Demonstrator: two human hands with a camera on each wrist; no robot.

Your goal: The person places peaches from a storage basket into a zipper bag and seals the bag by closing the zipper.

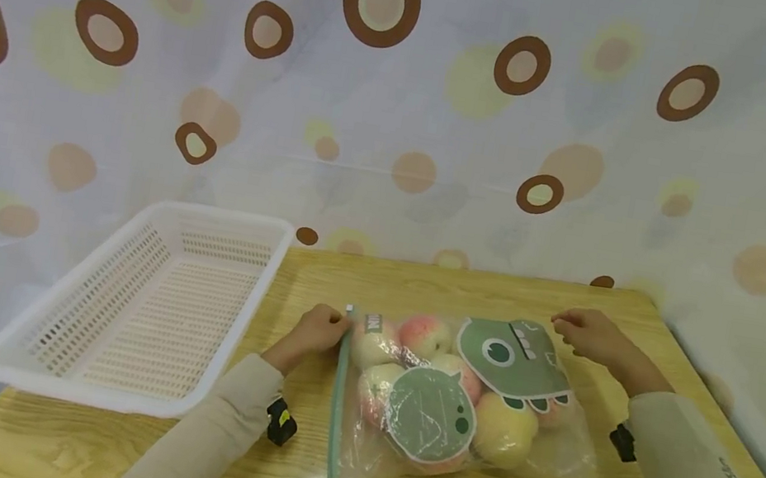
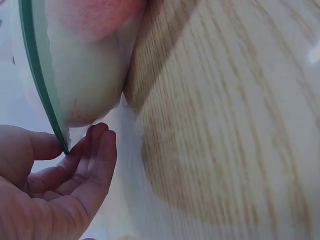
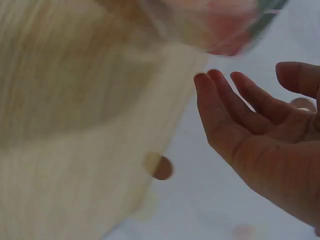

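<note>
A clear zip bag [image 1: 365, 445] with green dinosaur prints lies on the table, holding several red-and-yellow peaches [image 1: 506, 430]. Its green zip strip [image 1: 339, 408] runs along the left side. At the far end of that strip, my left hand [image 1: 317, 331] pinches the corner between thumb and fingers; the left wrist view shows the strip's end [image 2: 52, 117] between them. My right hand [image 1: 593, 337] hovers by the bag's far right corner. In the right wrist view its fingers [image 3: 240, 107] are bent loosely, apart from the thumb, with nothing between them.
A white plastic basket [image 1: 220, 389] with slotted sides stands on the left of the wooden table [image 1: 285, 474]. Behind the table hangs a pale curtain [image 1: 402, 117] with brown and yellow spots. A black wrist device [image 1: 281, 422] sits at my left sleeve.
</note>
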